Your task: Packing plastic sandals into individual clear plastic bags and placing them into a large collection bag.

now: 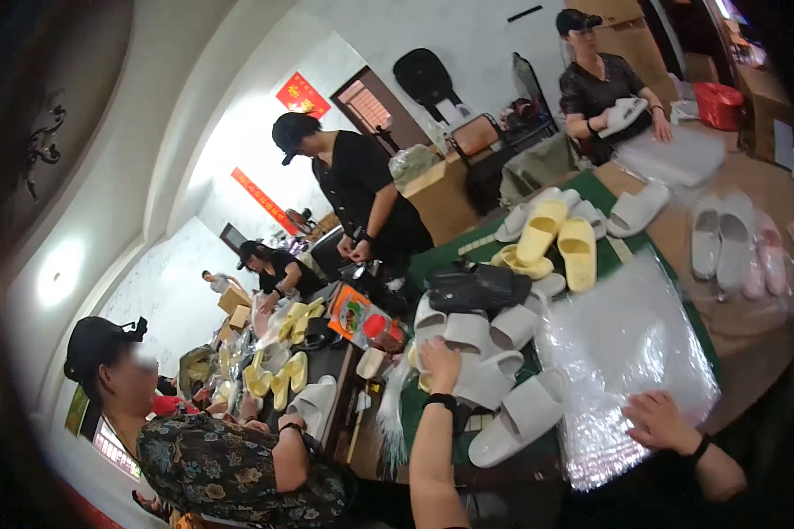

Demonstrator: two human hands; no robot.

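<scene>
Here, at lower centre of the frame, the left hand lies with fingers spread on a heap of pale grey foam slide sandals piled on the green-covered bench; whether it grips one I cannot tell. The right hand, at lower right, presses flat and open on a stack of clear glossy plastic bags, holding nothing. One grey slide sits at the bench's near edge, just beside the bags. Yellow foam slides lie further up. Likely risks: the slick bags could slip under the palm, or tugging the heap could tip that near slide off the bench.
</scene>
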